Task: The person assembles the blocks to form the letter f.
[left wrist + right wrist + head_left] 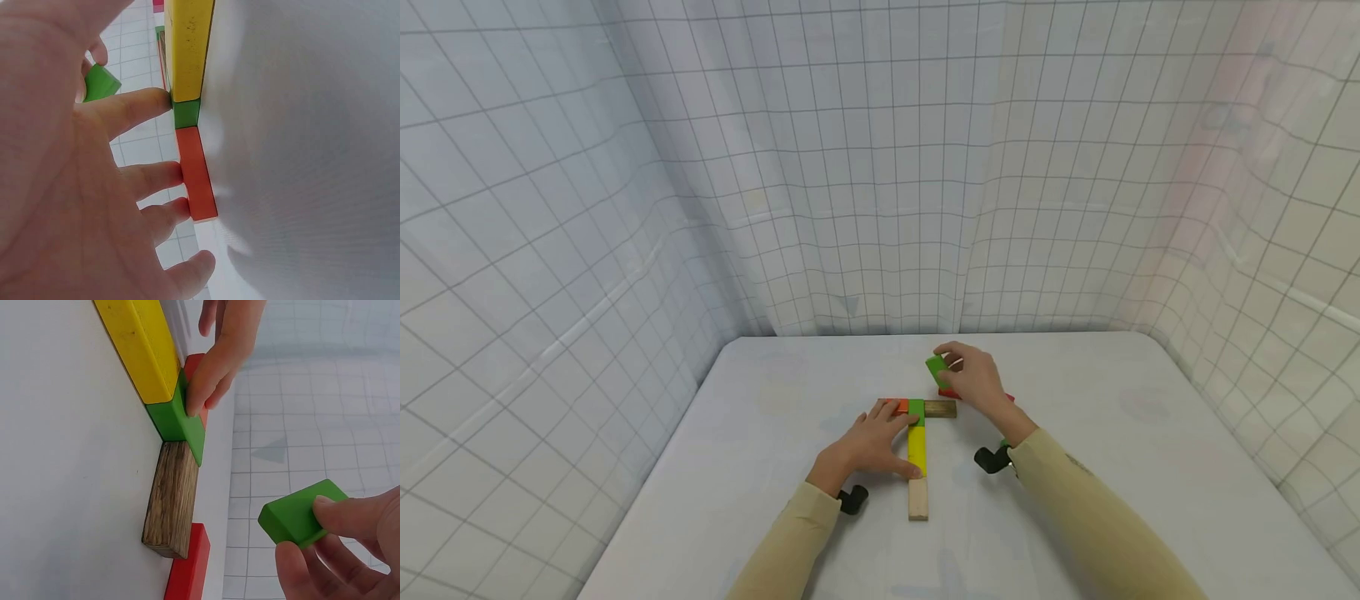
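Note:
In the head view my right hand (977,379) holds a green block (294,519) in the air, pinched between thumb and fingers. My left hand (872,442) spreads over blocks laid out in a T on the table. Its index fingertip touches the green block (169,419) where the arms meet, and two more fingertips touch the orange-red block (197,175). The yellow block (917,450) runs toward me from that junction, its near end beside the left thumb, followed by a pale wooden block (918,502). A dark brown wood-grain block (170,497) extends to the right.
A red block (189,565) lies behind the brown one, partly covered by my right hand in the head view. A bit of green (1004,442) shows by the right cuff. The white table (775,400) is enclosed by grid-patterned curtains (887,167).

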A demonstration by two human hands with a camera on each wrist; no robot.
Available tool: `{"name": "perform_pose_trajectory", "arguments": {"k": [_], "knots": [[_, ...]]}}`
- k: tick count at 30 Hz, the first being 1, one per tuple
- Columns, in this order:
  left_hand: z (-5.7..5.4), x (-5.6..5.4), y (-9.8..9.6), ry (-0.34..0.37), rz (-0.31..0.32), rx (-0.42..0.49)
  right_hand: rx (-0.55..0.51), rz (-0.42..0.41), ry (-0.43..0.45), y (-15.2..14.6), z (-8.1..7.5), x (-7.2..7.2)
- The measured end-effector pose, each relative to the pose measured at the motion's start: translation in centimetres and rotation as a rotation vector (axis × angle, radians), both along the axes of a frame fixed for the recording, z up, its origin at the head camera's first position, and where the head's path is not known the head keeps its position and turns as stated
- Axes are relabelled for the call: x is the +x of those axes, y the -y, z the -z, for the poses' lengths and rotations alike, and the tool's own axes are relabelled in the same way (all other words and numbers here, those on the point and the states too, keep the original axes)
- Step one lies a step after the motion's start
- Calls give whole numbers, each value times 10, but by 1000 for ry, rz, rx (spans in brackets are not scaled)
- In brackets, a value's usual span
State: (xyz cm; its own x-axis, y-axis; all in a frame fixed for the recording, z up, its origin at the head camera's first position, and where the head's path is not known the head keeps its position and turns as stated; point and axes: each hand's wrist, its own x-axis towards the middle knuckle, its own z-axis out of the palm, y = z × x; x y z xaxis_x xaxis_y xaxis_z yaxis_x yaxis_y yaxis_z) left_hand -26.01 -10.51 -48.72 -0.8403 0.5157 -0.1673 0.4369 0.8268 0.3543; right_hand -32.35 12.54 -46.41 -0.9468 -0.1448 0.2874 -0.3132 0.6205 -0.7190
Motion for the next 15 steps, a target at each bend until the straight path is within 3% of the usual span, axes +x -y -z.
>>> {"name": "perform_pose_trajectory", "arguments": {"k": [15], "knots": [[3, -2, -1, 7, -10, -12, -86, -5, 49, 10, 7, -24]]}}
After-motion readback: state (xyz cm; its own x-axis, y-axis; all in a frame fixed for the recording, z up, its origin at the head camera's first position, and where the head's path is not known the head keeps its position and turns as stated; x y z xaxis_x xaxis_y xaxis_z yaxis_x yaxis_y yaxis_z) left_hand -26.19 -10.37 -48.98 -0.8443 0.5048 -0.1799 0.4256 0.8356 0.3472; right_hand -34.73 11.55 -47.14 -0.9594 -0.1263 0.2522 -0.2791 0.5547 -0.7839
